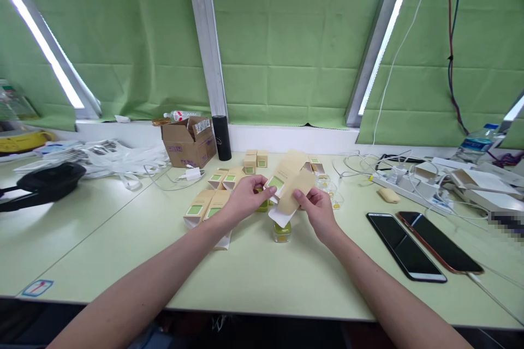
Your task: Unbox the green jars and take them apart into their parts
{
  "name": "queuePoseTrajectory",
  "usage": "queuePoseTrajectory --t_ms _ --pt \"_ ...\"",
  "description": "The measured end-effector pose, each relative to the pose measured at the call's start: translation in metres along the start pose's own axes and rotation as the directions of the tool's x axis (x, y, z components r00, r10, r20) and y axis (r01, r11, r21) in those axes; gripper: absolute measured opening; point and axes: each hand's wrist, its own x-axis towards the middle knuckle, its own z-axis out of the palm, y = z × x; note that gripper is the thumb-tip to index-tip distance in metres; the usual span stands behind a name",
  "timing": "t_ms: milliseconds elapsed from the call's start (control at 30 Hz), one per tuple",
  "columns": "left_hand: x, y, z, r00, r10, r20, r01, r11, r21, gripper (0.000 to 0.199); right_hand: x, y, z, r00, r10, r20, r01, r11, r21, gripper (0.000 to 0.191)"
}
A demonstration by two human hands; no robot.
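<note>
Both hands hold a flat beige carton with a green label, above the middle of the pale table. My left hand is closed on its left edge, and the fingers of my right hand pinch its lower right part. Just below the carton stands a small clear jar with yellow-green contents. A second green jar is partly hidden behind my left fingers. Beige cartons with green labels lie left of my left hand. Small closed boxes stand farther back.
Clear containers sit behind my right hand. Two phones lie at the right, near a power strip with tangled cables. A cardboard box, a black bottle and a black pouch are at the left.
</note>
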Motion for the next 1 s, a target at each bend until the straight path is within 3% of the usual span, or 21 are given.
queuePoseTrajectory --t_ms 100,133,200,267,367,467,567,633,667,700,767,1000 --pt "0.005 0.003 -0.009 0.975 0.196 -0.107 -0.165 0.955 0.246 0.027 0.003 0.004 -0.003 0.998 -0.063 -0.027 0.062 0.998 -0.028 0.044" --pt "0.006 0.003 -0.013 0.937 0.319 -0.144 -0.259 0.909 0.328 0.023 0.005 0.006 -0.004 0.996 -0.073 -0.046 0.071 0.997 -0.043 0.041" --pt "0.008 0.000 -0.024 0.846 0.522 -0.111 -0.422 0.781 0.461 0.016 0.008 0.011 -0.008 0.994 -0.067 -0.088 0.060 0.995 -0.073 0.038" --pt "0.009 -0.006 -0.034 0.826 0.564 -0.012 -0.470 0.700 0.538 0.011 0.011 0.015 -0.010 0.993 -0.042 -0.113 0.031 0.995 -0.094 0.036" --pt "0.007 -0.016 -0.044 0.846 0.532 0.026 -0.453 0.693 0.560 0.010 0.012 0.020 -0.011 0.995 -0.002 -0.100 -0.008 0.995 -0.104 0.033" --pt "0.009 -0.024 -0.042 0.837 0.546 -0.027 -0.438 0.698 0.566 0.009 0.011 0.020 -0.010 0.997 -0.012 -0.081 -0.001 0.988 -0.153 0.027" --pt "0.024 -0.025 -0.033 0.810 0.562 -0.165 -0.404 0.740 0.538 0.010 0.008 0.019 -0.008 0.996 -0.050 -0.074 0.031 0.971 -0.239 0.024" --pt "0.043 -0.023 -0.026 0.834 0.475 -0.279 -0.300 0.817 0.492 0.016 0.006 0.018 -0.006 0.997 -0.058 -0.059 0.039 0.958 -0.284 0.024" --pt "0.054 -0.023 -0.022 0.867 0.378 -0.324 -0.200 0.861 0.468 0.020 0.006 0.017 -0.006 0.997 -0.056 -0.048 0.039 0.954 -0.298 0.024" --pt "0.067 -0.023 -0.018 0.900 0.256 -0.352 -0.091 0.902 0.422 0.023 0.005 0.017 -0.005 0.998 -0.051 -0.040 0.037 0.951 -0.307 0.023" --pt "0.095 -0.026 -0.010 0.921 -0.066 -0.384 0.166 0.959 0.232 0.028 0.004 0.017 -0.004 0.999 -0.040 -0.025 0.030 0.950 -0.312 0.022" --pt "0.174 -0.061 0.031 0.862 -0.345 -0.371 0.411 0.905 0.114 0.030 0.003 0.018 -0.003 0.999 -0.051 -0.007 0.046 0.951 -0.306 0.021"
